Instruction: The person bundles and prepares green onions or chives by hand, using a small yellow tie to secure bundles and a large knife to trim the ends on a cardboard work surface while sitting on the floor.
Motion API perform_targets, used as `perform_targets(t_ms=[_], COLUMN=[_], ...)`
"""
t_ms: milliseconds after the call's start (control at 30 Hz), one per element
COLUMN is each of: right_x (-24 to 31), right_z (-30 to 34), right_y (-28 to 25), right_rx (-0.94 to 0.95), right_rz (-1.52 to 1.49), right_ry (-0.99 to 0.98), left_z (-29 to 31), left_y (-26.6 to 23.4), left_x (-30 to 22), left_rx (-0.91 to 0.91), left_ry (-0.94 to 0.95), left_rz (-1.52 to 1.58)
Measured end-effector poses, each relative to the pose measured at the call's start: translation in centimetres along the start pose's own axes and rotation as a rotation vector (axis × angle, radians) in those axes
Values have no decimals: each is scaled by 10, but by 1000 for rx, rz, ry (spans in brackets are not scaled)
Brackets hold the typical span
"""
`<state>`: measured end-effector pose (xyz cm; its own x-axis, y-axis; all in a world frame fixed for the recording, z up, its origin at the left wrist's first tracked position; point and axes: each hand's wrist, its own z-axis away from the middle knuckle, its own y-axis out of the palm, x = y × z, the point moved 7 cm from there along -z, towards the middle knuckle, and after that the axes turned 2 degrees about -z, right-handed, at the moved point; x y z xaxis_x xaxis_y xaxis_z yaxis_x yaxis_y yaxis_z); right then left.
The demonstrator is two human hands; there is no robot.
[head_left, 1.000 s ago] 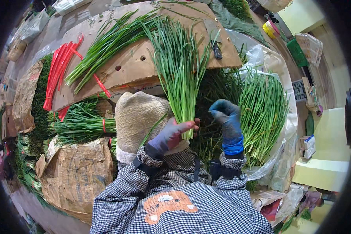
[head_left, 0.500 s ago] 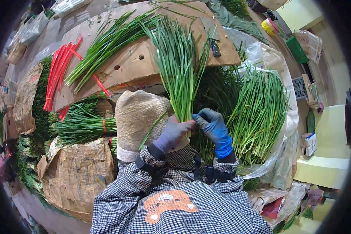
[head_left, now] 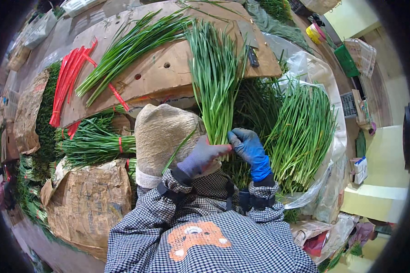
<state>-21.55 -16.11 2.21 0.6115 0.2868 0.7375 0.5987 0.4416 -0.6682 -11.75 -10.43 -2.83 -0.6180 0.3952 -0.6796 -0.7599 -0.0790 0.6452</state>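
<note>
A bunch of garlic chives [head_left: 214,86] stands up from my hands, its leaf tips lying over the wooden board [head_left: 168,75]. My left hand [head_left: 200,157], in a purple-grey glove, is closed around the pale stem ends. On the right edge of those stems, my right hand [head_left: 248,148], in a blue glove, has its fingers curled and pinched; its fingertips are partly hidden. A loose leaf [head_left: 180,150] lies beside my left hand on the beige cloth [head_left: 164,125] over my knee.
On the board are more chives [head_left: 127,50], red ties [head_left: 70,82] and a black-handled knife [head_left: 253,57]. A large chive heap [head_left: 303,132] rests on plastic at right. Tied chives [head_left: 95,143] lie at left above brown paper [head_left: 89,204].
The bunch's leaves have swung slightly right and gathered closer together. Both hands have shifted a little; the left still grips the stems, with the right beside it.
</note>
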Motion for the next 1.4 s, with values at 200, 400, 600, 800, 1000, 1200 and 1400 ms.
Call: perform_targets(t_ms=[200,400,600,800,1000,1200,1400], right_x=[36,40,5,15,28,77,67], right_z=[-8,-35,-30,-25,-24,-16,-2], right_y=[-24,-2,-8,-16,-9,-35,-107], right_rx=[-243,-180,-301,-348,-321,-293,-698], right_rz=[-174,64,-568,-800,-775,-886,-863], right_ry=[-56,-58,86,54,21,-51,-161], left_z=[-7,-9,-4,-2,-10,-19,-19], left_y=[3,-4,4,16,7,-5,-6], left_x=[8,5,2,-4,8,16,15], left_rx=[35,-96,123,244,109,44,41], left_ry=[-74,253,60,-113,-150,-171,-177], left_rz=[-229,-357,-99,439,443,279,416])
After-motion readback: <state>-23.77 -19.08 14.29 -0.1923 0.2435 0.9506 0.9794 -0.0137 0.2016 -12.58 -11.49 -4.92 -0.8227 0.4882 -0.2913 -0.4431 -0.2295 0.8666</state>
